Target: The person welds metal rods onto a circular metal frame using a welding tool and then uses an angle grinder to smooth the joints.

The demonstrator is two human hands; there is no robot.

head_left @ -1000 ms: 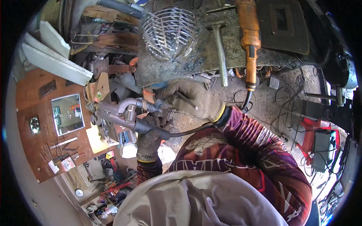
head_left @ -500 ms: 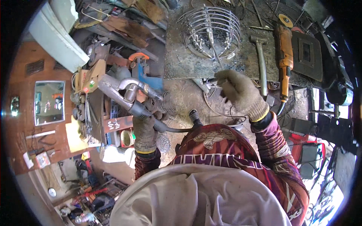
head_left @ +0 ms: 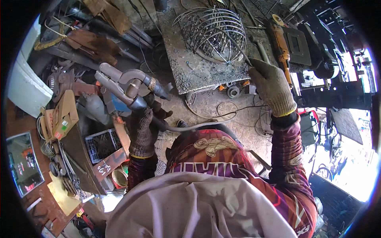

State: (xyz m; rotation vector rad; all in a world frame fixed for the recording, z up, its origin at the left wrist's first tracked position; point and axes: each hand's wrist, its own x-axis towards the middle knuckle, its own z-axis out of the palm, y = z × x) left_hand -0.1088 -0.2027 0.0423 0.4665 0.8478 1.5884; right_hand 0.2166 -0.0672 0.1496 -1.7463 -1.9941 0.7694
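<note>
Ahead of both gloved hands, as the head view shows, spreads a worktable [head_left: 196, 79]. The left hand [head_left: 143, 131] grips a cabled, clamp-like tool [head_left: 132, 89]; the right hand [head_left: 274, 85] pinches a metal rod [head_left: 240, 50] slanting across the wire cage [head_left: 217, 35], ahead-left of it.

Greyish knit gloves [head_left: 274, 88], yellow-edged cuffs [head_left: 286, 108]; maroon patterned sleeves [head_left: 286, 148].

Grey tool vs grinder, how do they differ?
Hold: the left hand grips the grey tool clear of the bench; the grinder lies on the bench.
Colour: the grey tool is mostly dull metal; the grinder is mostly orange.
Shape: the grey tool forks into branches; the grinder is one long body with a disc at its far end.
Shared: both look like handheld workshop tools.
</note>
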